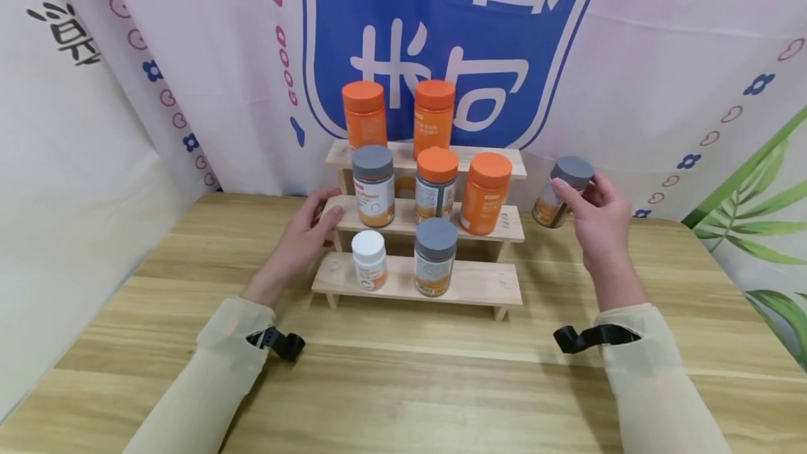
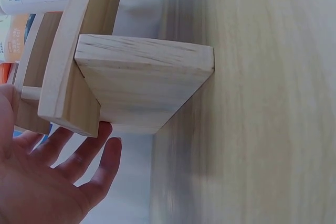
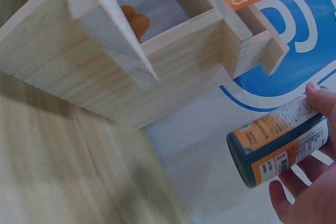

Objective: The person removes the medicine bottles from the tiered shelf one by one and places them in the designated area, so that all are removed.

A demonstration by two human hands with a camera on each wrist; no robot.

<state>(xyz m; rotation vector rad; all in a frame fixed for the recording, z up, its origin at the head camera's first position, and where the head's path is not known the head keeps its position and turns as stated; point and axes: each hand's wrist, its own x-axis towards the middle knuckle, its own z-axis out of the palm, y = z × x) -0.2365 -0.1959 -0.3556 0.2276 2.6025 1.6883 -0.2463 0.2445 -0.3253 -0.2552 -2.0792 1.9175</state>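
A three-step wooden display rack [image 1: 476,284] stands on the table with bottles on every step. My left hand [image 1: 305,233] holds the left end of its middle step, thumb over the board and fingers around the end. In the left wrist view, the fingers [image 2: 80,163] curve past the board ends. To the right of the rack, my right hand [image 1: 599,219] grips a grey-lidded bottle [image 1: 555,203] between thumb and fingers. That bottle tilts in the air, its orange-and-white label [image 3: 286,142] showing in the right wrist view.
Two orange bottles [image 1: 432,128] occupy the top step. The middle step bears a grey-lidded bottle [image 1: 375,195], an orange-lidded one [image 1: 436,191] and an orange one [image 1: 484,202]. A small white bottle [image 1: 369,268] and a grey-lidded bottle [image 1: 435,265] stand on the bottom step. A printed curtain [image 1: 252,90] hangs behind.
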